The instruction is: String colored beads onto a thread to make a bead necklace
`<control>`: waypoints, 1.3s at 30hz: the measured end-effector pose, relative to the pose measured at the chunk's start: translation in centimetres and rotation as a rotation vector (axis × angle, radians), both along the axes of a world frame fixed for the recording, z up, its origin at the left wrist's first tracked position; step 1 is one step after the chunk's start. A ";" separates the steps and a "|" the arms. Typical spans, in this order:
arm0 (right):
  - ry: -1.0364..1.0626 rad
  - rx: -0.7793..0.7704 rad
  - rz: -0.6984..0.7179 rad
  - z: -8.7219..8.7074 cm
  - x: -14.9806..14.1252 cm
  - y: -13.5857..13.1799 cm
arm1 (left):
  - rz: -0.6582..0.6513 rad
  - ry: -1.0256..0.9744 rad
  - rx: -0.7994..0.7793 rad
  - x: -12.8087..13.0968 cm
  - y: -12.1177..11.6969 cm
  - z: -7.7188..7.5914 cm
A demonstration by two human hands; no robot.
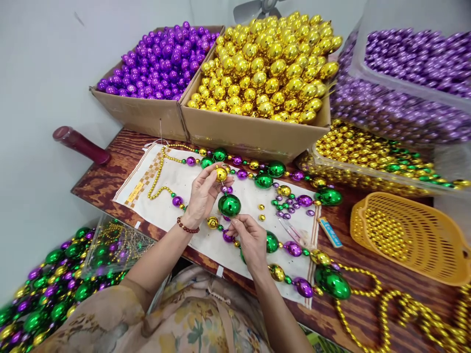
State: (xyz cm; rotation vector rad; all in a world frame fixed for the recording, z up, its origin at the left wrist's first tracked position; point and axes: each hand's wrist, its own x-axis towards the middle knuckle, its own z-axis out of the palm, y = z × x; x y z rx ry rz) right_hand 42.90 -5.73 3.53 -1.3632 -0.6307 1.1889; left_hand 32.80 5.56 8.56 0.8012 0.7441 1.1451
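Observation:
Above the white cloth (176,171), my left hand (203,192) pinches a gold bead (221,174) between thumb and fingers. Just below that bead hang small purple beads and a large green bead (229,205), all in one line. My right hand (250,238) is closed at the lower end of the green bead; its fingertips hide what they grip there, perhaps the string. Strung bead garlands in purple, green and gold (264,180) run across the cloth behind and under both hands. Loose small purple beads (286,215) lie to the right of the hands.
Cardboard boxes of purple beads (143,110) and gold beads (257,128) stand at the back. Clear bins are stacked at right, beside a yellow basket (434,245) of small gold beads. A blue-labelled packet (330,232) and gold bead strands (384,314) lie on the table. Finished-looking garlands (55,284) pile up at lower left.

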 end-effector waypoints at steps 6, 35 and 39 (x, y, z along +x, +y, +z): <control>-0.039 0.001 0.045 0.1 0.0 0.2 | 0.050 -0.051 0.042 -0.7 0.3 -0.3; 0.031 0.044 0.174 -0.8 0.1 1.8 | 0.091 -0.152 -0.171 -1.6 0.9 -2.4; -0.218 0.056 0.128 -1.6 -0.1 2.2 | 0.129 -0.143 -0.191 -0.6 0.6 -3.0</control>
